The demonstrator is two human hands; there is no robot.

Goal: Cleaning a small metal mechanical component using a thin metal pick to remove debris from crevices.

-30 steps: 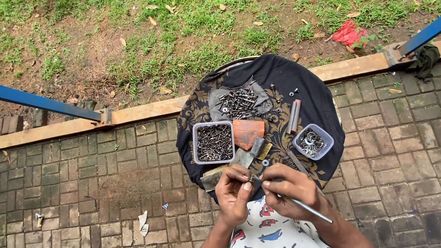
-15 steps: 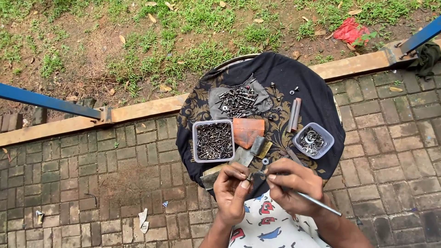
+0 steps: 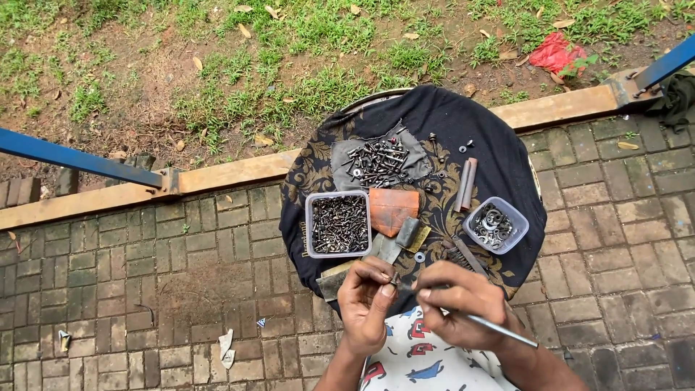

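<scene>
Presently, at the near edge of the cloth:
Left hand (image 3: 365, 300): fingers curled, pinching small dark screw (image 3: 395, 279) at its 1 o'clock.
Right hand (image 3: 463, 304): closed round thin metal rod (image 3: 499, 329); long axis 10 to 4 o'clock, tip toward the screw.
Nearer hand: left.
Surface: black patterned cloth (image 3: 499, 166); screw tub (image 3: 338, 224), washer tub (image 3: 494, 224) at 12 o'clock.
Room: brick paving (image 3: 145, 289).

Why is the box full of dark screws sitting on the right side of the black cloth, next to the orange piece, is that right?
Not quite. In the head view the screw box sits on the left side of the black cloth, still next to the orange piece. The box on the right holds ring-shaped washers.
</scene>
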